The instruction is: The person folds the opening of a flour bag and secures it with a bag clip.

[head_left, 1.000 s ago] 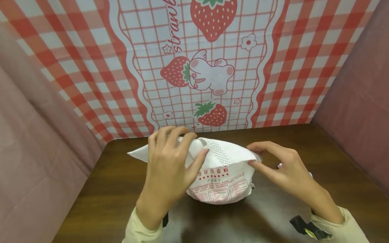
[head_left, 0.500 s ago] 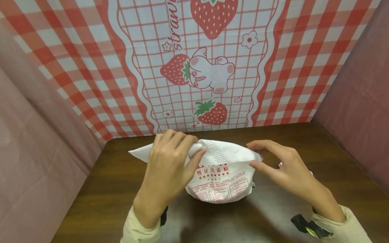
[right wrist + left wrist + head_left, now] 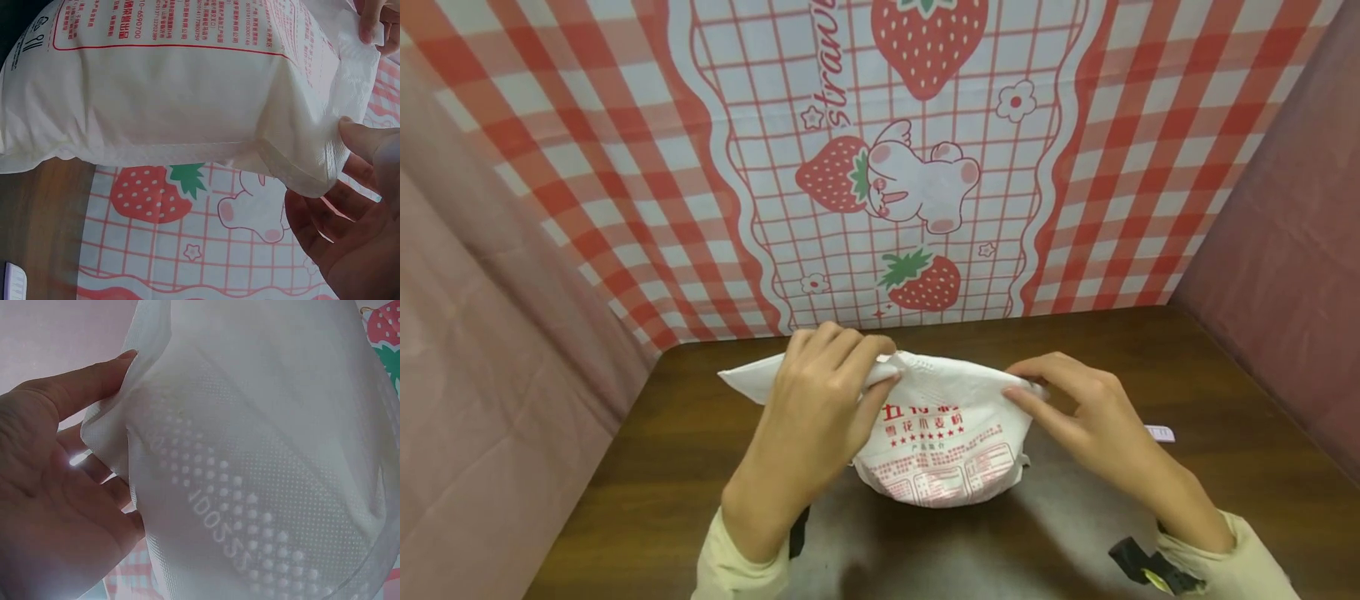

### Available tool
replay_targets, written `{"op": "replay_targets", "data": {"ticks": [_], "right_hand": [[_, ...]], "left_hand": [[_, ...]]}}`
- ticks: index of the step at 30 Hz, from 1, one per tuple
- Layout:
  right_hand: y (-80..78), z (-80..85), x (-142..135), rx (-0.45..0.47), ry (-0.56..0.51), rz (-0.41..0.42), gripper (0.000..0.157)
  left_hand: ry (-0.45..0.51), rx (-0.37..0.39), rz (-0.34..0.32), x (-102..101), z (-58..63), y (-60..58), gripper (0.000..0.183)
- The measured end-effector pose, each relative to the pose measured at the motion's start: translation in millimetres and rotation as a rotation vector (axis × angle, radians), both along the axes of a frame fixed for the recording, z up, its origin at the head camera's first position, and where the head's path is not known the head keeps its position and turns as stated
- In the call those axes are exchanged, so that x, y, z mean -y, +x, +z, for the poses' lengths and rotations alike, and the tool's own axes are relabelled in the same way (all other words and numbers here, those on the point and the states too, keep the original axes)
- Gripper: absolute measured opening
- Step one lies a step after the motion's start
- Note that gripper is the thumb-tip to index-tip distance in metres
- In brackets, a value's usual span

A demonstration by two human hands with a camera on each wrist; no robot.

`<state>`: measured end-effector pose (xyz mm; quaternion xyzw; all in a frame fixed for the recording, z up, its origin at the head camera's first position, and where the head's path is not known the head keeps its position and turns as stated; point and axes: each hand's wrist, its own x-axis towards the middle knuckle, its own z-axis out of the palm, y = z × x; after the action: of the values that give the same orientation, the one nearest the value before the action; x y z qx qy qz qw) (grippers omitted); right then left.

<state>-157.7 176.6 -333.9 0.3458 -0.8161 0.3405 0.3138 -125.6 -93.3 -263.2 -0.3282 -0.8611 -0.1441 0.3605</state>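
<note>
A white flour bag (image 3: 943, 467) with red printed lettering stands on the table, its top edge raised between both hands. My left hand (image 3: 812, 417) pinches the top edge at the left, and a pointed white corner sticks out beyond the knuckles. On the far side, its fingers (image 3: 94, 387) lie against the white woven material with embossed dots. My right hand (image 3: 1093, 408) pinches the right top corner between thumb and fingers, as the right wrist view also shows for the bag's corner (image 3: 312, 169). The bag's contents are hidden.
The dark wooden table (image 3: 647, 467) runs back to a red-and-white checked cloth (image 3: 1120, 150) printed with strawberries. A small pale, flat item (image 3: 1160, 433) lies to the right, partly behind the right wrist. Pink curtains (image 3: 490, 333) hang at both sides.
The bag's top has rolled over, so less of its dotted inner strip shows and more large red lettering appears. My left fingers have drawn closer together; my right hand has shifted slightly left.
</note>
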Motion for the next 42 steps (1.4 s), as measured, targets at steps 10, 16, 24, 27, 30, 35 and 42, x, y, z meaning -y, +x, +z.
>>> {"op": "replay_targets", "data": {"ticks": [10, 16, 24, 27, 30, 35, 42], "right_hand": [[-2.5, -5.9, -3, -0.01, -0.006, 0.02, 0.029], [1.4, -3.9, 2, 0.018, 0.013, 0.0, 0.036], [10.8, 30.1, 50, -0.067, 0.0, 0.136, 0.033], [12.4, 41.2, 65, -0.078, 0.017, 0.178, 0.031], [12.1, 45.4, 74, -0.074, 0.022, 0.2, 0.028], [9.9, 43.8, 78, -0.08, -0.025, 0.226, 0.025], [1.0, 34.6, 77, -0.079, -0.044, 0.273, 0.027]], "left_hand": [[-0.03, 0.037, -0.062, 3, -1.4, -2.4, 0.008], [-0.024, 0.032, -0.074, 3, -1.9, -6.1, 0.006], [-0.039, 0.023, -0.054, 5, -1.7, -6.8, 0.007], [-0.05, 0.018, -0.052, 5, -2.5, -6.3, 0.008], [-0.067, 0.007, -0.048, 5, -2.7, -6.8, 0.009], [-0.064, -0.012, -0.028, 4, -1.8, -5.7, 0.007], [-0.135, -0.074, 0.005, -6, -3.1, -2.6, 0.013]]}}
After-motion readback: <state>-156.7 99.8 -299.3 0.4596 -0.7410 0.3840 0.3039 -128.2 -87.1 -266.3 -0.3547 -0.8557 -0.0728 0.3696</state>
